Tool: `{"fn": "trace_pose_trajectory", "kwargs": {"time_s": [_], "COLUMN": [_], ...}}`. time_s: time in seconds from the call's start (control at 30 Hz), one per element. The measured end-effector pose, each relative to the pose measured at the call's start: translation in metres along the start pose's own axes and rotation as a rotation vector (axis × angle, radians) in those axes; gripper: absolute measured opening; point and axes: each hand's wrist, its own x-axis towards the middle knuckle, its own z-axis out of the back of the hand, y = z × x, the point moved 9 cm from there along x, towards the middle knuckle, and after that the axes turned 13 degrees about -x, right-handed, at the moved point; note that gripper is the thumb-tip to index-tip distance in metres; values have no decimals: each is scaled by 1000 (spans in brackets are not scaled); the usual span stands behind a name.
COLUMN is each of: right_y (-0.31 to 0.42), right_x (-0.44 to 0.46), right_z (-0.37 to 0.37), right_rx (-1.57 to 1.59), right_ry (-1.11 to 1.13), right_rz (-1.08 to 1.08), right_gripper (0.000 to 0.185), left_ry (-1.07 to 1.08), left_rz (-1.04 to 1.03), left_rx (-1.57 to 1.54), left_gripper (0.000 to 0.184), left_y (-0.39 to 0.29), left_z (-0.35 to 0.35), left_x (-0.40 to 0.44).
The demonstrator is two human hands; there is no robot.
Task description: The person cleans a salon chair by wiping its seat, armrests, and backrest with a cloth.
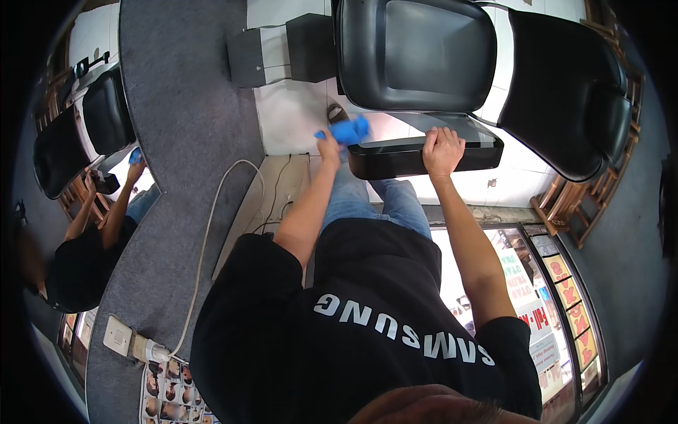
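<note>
My left hand (328,146) is closed around a blue cloth (349,131), which is smeared by motion and looks bunched up. The cloth is beside the left end of a glossy black armrest (395,160) of a salon chair. My right hand (443,150) grips the upper edge of this armrest nearer its right end, fingers bent over the top. Just beyond the armrest is the black padded seat (431,56), and the chair's backrest (565,92) leans away to the right.
A wall mirror (99,212) on the left reflects me and the chair. A white cable (212,212) runs from a wall socket (152,349) along the grey wall. A black footrest (311,48) extends left of the seat. A wooden rack (583,208) stands at right, near a window with signs (530,297).
</note>
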Motion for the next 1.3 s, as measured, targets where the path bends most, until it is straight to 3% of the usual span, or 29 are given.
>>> {"fn": "trace_pose_trajectory", "kwargs": {"time_s": [0.1,0.13,0.17,0.23,0.27,0.3,0.33,0.37,0.43,0.53,0.6,0.67,0.73,0.83,0.93,0.97,1.03,1.1,1.13,1.23,1.3], "right_y": [1,1,0,-1,-2,-2,-2,-3,-2,-2,-3,-2,-3,-3,-4,-4,-4,-6,-5,-4,-5], "right_x": [1,-1,1,2,1,2,2,1,-2,3,-1,2,2,3,0,1,1,0,1,-1,0], "right_z": [0,1,1,-1,-2,-2,-1,0,2,2,3,5,7,6,6,6,6,6,6,4,3], "right_rx": [-2,-1,0,5,6,16,26,35,16,12,15,27,30,31,21,17,39,36,28,22,20], "right_ry": [-9,-6,-8,-12,-13,-16,-17,-15,-17,-27,-27,-35,-44,-59,-55,-54,-72,-70,-64,-55,-55], "right_rz": [0,2,4,-1,-3,-2,-2,-3,-2,5,-5,-6,-9,-5,-10,-13,-16,-18,-15,-14,-13], "right_gripper": [29,29,29,29,29,29,29,29,29,28,28,28,28,28,29,29,29,30,30,30,30], "left_ry": [165,101,-61,252,311,335,490,495,489,421,612,781,1061,1188,597,476,350,203,308,356,470], "left_rz": [-541,-793,-1009,-922,-1010,-1149,-1293,-1412,-1604,-1752,-1644,-1694,-1638,-1407,-797,-951,-1130,-1299,-1129,-1898,-1608], "left_rx": [55,42,217,259,440,605,683,771,1350,1217,1402,1503,1554,1245,1107,784,519,477,575,607,831], "left_gripper": [55,53,55,57,49,42,49,52,64,62,71,71,64,37,26,42,50,51,39,39,61], "left_y": [-120,-163,-203,-273,-294,-307,-313,-302,-251,-219,-188,-147,-108,-113,-159,-182,-250,-313,-336,-351,-314], "left_z": [-65,-91,-121,-202,-241,-277,-314,-339,-363,-327,-291,-247,-201,-177,-185,-191,-211,-233,-250,-284,-299], "left_x": [43,41,37,-19,-26,-42,-59,-56,-50,-83,-109,-123,-132,-140,-102,-77,-62,-63,-88,-116,-58]}}
